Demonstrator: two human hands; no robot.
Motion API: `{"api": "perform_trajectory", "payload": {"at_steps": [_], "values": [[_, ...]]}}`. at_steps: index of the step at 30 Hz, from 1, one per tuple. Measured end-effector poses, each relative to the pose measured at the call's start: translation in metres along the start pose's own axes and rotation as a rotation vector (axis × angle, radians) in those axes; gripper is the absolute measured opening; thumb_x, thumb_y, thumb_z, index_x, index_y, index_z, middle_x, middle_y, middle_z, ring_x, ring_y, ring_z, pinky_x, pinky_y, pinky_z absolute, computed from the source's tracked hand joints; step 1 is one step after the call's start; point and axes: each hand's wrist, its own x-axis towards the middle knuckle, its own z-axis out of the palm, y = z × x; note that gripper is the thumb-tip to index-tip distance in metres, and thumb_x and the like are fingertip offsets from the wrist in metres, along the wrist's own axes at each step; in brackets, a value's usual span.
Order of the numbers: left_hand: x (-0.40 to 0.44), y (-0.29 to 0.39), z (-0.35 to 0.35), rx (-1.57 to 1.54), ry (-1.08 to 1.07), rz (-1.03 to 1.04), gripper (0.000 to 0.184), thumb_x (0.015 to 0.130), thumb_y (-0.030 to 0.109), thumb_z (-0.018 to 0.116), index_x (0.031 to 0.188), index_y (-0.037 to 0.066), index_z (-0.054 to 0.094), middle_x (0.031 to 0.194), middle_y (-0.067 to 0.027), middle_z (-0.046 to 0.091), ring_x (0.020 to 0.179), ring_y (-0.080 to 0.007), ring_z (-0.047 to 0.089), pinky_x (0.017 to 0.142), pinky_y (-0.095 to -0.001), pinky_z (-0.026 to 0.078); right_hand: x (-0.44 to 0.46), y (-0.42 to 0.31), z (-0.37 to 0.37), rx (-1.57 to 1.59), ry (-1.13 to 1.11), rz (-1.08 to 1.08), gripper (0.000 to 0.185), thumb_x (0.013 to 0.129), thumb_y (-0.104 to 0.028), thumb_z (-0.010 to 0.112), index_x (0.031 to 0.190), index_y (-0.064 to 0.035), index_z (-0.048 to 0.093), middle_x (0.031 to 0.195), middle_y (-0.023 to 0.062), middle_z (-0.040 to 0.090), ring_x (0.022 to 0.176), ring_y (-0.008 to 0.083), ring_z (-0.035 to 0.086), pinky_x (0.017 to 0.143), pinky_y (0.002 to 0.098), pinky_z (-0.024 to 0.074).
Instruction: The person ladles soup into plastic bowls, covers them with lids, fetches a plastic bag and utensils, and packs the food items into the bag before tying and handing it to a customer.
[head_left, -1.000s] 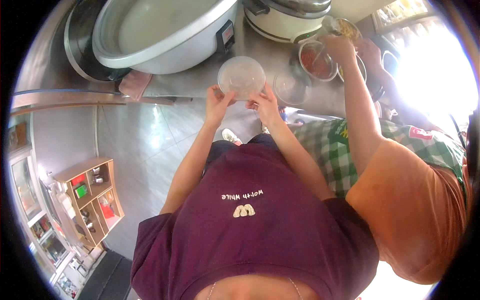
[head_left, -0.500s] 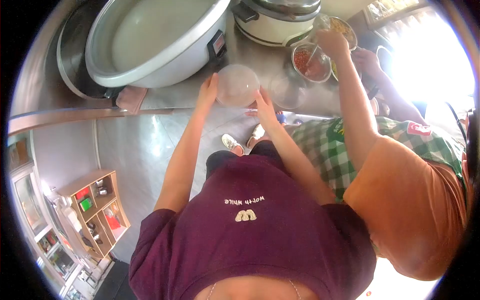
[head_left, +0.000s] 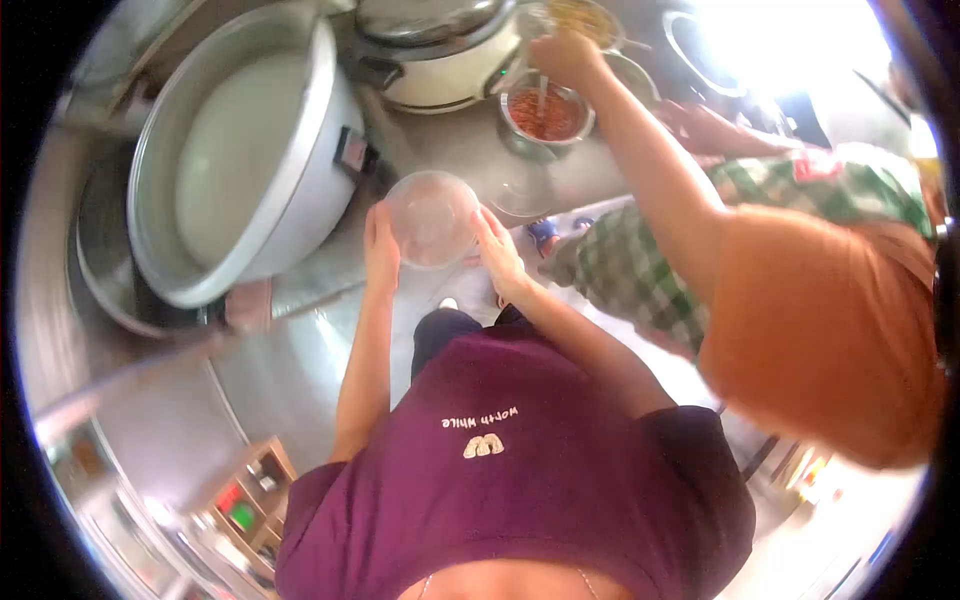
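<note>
A clear, round plastic bowl [head_left: 432, 218] is held between both hands over the counter's front edge. My left hand [head_left: 382, 250] grips its left side, and my right hand [head_left: 496, 248] grips the right side. What looks like another clear plastic bowl or lid [head_left: 526, 192] rests on the counter beyond my right hand. Further back stands a metal bowl of red chopped food [head_left: 545, 115]. A co-worker's hand [head_left: 568, 58] is above it, with a spoon-like utensil reaching into the food.
A large open cooker with a pale inside [head_left: 235, 160] occupies the counter at left. Behind stands a lidded cooker [head_left: 435, 60]. A pinkish cloth [head_left: 248, 305] hangs at the counter edge. The co-worker in an orange sleeve [head_left: 820, 330] stands close at my right.
The view has turned, shifting the cookers and food bowls leftward in the picture. Both hands still hold the clear bowl, now lower and further left in view.
</note>
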Motion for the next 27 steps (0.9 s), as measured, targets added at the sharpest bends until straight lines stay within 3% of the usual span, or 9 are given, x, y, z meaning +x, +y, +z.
{"api": "perform_trajectory", "payload": {"at_steps": [3,4,7,8,12,15,18,21,27], "values": [[-0.005,-0.007,-0.003,0.020,-0.161,0.026,0.044,0.095,0.037,0.037,0.115,0.000,0.049,0.111,-0.0081,0.051,0.104,-0.0171,0.046,0.092,-0.0291,0.034,-0.015,0.018,0.016,0.176,0.239,-0.079,0.050,0.095,-0.041,0.036,0.123,-0.0007,0.044,0.114,0.0060,0.051,0.106,0.0149,0.045,0.095,0.0263,0.0325],[-0.004,-0.013,-0.004,0.018,-0.223,0.028,0.043,0.096,0.036,0.037,0.116,0.000,0.049,0.112,-0.0084,0.051,0.105,-0.0174,0.046,0.092,-0.0294,0.034,-0.019,0.023,0.020,0.180,0.257,-0.190,0.054,0.095,-0.045,0.034,0.122,0.0004,0.044,0.114,0.0071,0.050,0.107,0.0153,0.044,0.095,0.0271,0.0320],[-0.029,-0.004,0.000,0.045,-0.348,0.011,0.045,0.096,0.036,0.036,0.120,0.000,0.046,0.118,-0.0099,0.049,0.111,-0.0195,0.044,0.096,-0.0312,0.033,-0.056,0.023,0.021,0.314,0.346,-0.176,0.056,0.094,-0.046,0.034,0.121,0.0012,0.045,0.114,0.0082,0.050,0.107,0.0156,0.044,0.094,0.0268,0.0325],[-0.042,0.002,-0.001,0.068,-0.393,0.003,0.046,0.095,0.036,0.035,0.122,0.000,0.044,0.121,-0.0105,0.048,0.114,-0.0205,0.043,0.097,-0.0319,0.032,-0.067,0.026,0.023,0.249,0.507,-0.090,0.055,0.094,-0.047,0.034,0.118,0.0005,0.049,0.111,0.0075,0.051,0.104,0.0157,0.045,0.091,0.0270,0.0344],[-0.065,-0.025,0.005,0.294,-0.607,0.181,0.048,0.096,0.035,0.034,0.126,-0.002,0.039,0.122,-0.0140,0.047,0.115,-0.0228,0.043,0.096,-0.0332,0.034,-0.115,0.036,0.015,0.250,0.734,-0.124,0.052,0.095,-0.044,0.036,0.115,0.0006,0.053,0.103,0.0086,0.056,0.096,0.0169,0.049,0.087,0.0289,0.0379],[-0.113,-0.026,0.021,0.213,-0.589,0.023,0.043,0.097,0.031,0.033,0.118,-0.005,0.045,0.117,-0.0144,0.049,0.107,-0.0229,0.048,0.093,-0.0330,0.036,-0.154,0.074,0.002,0.039,0.925,-0.248,0.050,0.095,-0.041,0.035,0.116,0.0019,0.052,0.109,0.0119,0.057,0.101,0.0193,0.050,0.090,0.0302,0.0370],[-0.163,-0.029,0.028,0.310,-0.778,0.041,0.043,0.097,0.032,0.032,0.119,-0.004,0.043,0.117,-0.0134,0.048,0.109,-0.0219,0.046,0.094,-0.0329,0.035,-0.215,0.076,-0.011,0.391,0.883,-0.342,0.049,0.097,-0.036,0.030,0.118,0.0053,0.048,0.112,0.0070,0.054,0.104,0.0149,0.048,0.093,0.0280,0.0361],[-0.214,-0.041,0.041,0.245,-0.906,-0.119,0.042,0.096,0.031,0.033,0.120,-0.002,0.041,0.117,-0.0118,0.047,0.110,-0.0213,0.045,0.095,-0.0324,0.034,-0.255,0.118,-0.040,0.424,0.962,-0.371,0.049,0.097,-0.036,0.032,0.121,0.0050,0.046,0.117,0.0070,0.052,0.105,0.0151,0.048,0.093,0.0277,0.0361],[-0.310,-0.076,0.071,0.189,-1.167,-0.413,0.039,0.094,0.032,0.036,0.119,0.003,0.043,0.116,-0.0084,0.047,0.109,-0.0189,0.045,0.094,-0.0316,0.035,-0.397,0.096,-0.070,0.459,1.124,-0.186,0.050,0.096,-0.039,0.034,0.121,0.0032,0.046,0.118,0.0094,0.052,0.110,0.0160,0.044,0.096,0.0299,0.0336]]}}
